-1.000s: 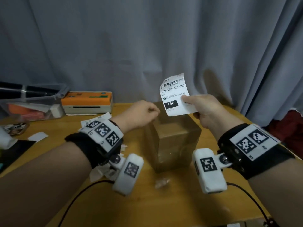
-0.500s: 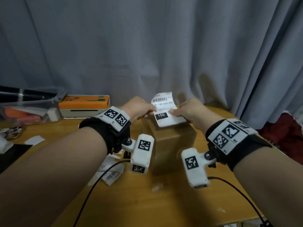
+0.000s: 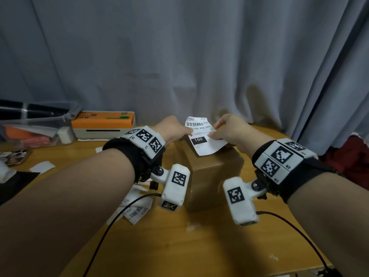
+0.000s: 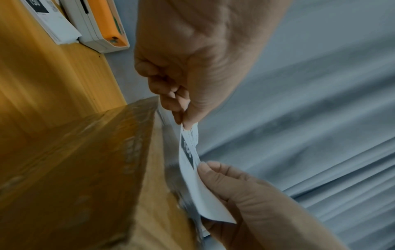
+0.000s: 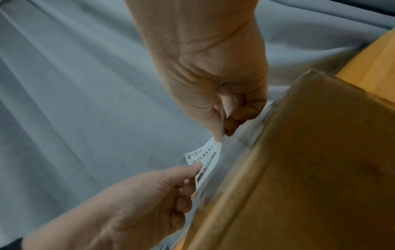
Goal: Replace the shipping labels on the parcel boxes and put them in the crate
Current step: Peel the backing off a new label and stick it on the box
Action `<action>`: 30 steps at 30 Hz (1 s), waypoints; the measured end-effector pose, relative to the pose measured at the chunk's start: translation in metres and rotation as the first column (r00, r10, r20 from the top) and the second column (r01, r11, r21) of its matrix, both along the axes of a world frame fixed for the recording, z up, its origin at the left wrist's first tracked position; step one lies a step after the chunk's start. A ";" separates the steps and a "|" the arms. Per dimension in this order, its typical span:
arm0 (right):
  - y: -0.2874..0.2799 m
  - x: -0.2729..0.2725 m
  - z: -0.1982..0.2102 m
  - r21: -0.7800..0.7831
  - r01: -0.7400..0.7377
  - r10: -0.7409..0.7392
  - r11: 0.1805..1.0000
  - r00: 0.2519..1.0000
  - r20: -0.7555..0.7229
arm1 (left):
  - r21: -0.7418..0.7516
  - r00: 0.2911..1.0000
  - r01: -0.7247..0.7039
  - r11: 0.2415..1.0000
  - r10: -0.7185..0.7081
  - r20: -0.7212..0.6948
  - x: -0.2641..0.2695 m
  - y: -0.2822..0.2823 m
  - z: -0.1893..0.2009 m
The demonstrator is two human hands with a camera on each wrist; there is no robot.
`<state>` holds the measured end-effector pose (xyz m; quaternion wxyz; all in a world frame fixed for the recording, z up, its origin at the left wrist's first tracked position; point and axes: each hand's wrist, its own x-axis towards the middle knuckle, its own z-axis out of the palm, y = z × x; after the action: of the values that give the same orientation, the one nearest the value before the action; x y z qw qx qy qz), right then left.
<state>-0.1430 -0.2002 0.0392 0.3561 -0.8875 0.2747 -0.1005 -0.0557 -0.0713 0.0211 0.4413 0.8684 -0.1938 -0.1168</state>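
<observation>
While the left hand and right hand each pinch a side of the new label just over the top of the box mid-table, sticking it down and crating the box, with no crate in view, look left to do

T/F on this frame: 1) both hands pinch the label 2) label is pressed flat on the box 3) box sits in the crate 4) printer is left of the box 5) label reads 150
1) True: the left hand and right hand each pinch the label.
2) False: the label hangs just above the box, curled.
3) False: the box stands on the table.
4) True: the orange printer is at left.
5) True.
</observation>
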 end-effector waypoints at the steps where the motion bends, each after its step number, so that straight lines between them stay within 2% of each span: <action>1: -0.001 0.000 0.000 0.006 -0.003 0.003 1.000 1.000 0.001 | 0.016 1.000 0.005 1.000 -0.005 0.010 -0.001 -0.001 0.000; 6: -0.002 -0.003 -0.004 0.006 -0.016 0.016 1.000 1.000 0.013 | 0.079 0.999 0.009 0.997 -0.013 0.050 0.000 -0.005 -0.002; 15: -0.003 -0.002 -0.006 -0.036 -0.027 0.025 0.999 0.998 -0.052 | 0.139 0.997 0.029 0.990 -0.038 0.061 -0.003 -0.003 -0.002; 30: -0.007 -0.002 -0.014 -0.009 0.005 -0.005 1.000 1.000 0.004 | 0.143 0.996 0.050 0.988 -0.059 0.060 -0.004 -0.003 -0.007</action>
<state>-0.1448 -0.2068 0.0253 0.3527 -0.8881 0.2756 -0.1044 -0.0600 -0.0738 0.0146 0.3686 0.8952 -0.2229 -0.1143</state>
